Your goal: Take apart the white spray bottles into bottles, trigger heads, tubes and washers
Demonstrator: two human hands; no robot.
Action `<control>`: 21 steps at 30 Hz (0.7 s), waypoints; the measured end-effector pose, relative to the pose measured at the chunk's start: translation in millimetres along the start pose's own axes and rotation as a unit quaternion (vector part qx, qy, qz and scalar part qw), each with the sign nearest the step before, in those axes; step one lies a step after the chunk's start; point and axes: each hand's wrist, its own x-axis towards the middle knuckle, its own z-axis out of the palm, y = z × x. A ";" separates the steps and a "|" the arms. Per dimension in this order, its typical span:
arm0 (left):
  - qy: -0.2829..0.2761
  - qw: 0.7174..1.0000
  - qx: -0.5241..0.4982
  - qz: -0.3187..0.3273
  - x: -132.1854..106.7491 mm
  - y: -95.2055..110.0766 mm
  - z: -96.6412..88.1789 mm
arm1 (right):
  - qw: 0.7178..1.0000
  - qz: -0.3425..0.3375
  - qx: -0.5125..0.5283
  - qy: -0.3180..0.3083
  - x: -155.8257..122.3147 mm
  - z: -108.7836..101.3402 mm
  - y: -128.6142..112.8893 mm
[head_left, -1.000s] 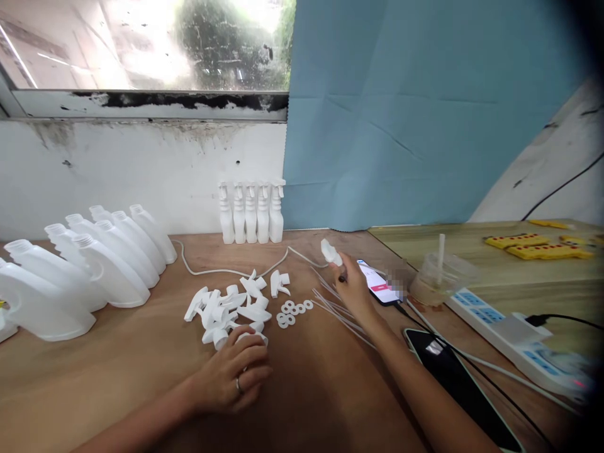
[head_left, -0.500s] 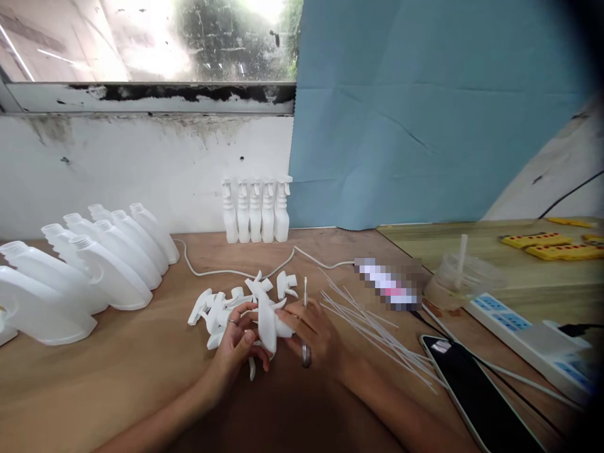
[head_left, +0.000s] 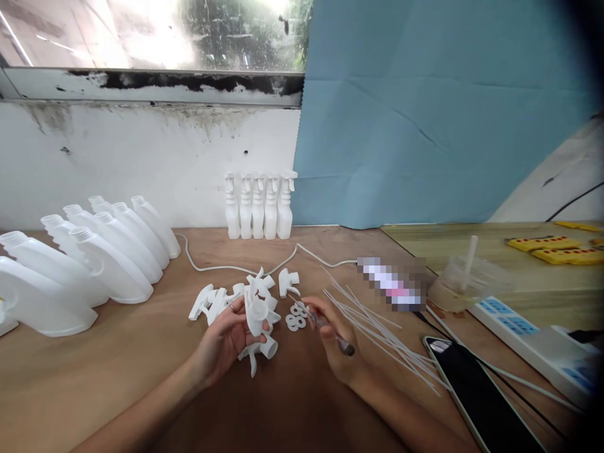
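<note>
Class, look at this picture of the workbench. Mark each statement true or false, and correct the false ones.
1. The left hand holds a white trigger sprayer head. True.
2. The right hand is empty. False: the right hand grips a thin tool with a dark end.
3. Five capped spray bottles stand upright in a row at the wall. True.
4. The bottles without caps stand upright. False: the open-necked bottles lie tilted in a row on the left.
5. The thin tubes lie left of both hands. False: the thin white tubes lie to the right of the right hand.
</note>
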 end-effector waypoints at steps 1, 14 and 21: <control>0.003 1.000 -0.013 -0.001 -0.4 1.3 1.0 | 0.999 0.029 0.017 0.012 -0.4 -0.7 0.2; 0.077 0.994 0.069 0.045 -2.3 -5.8 9.3 | 0.986 -0.060 0.081 -0.130 -4.1 4.3 -17.4; 0.066 0.985 0.145 0.067 -0.7 -16.1 -1.6 | 0.986 -0.137 0.006 -0.090 -2.7 8.1 -16.0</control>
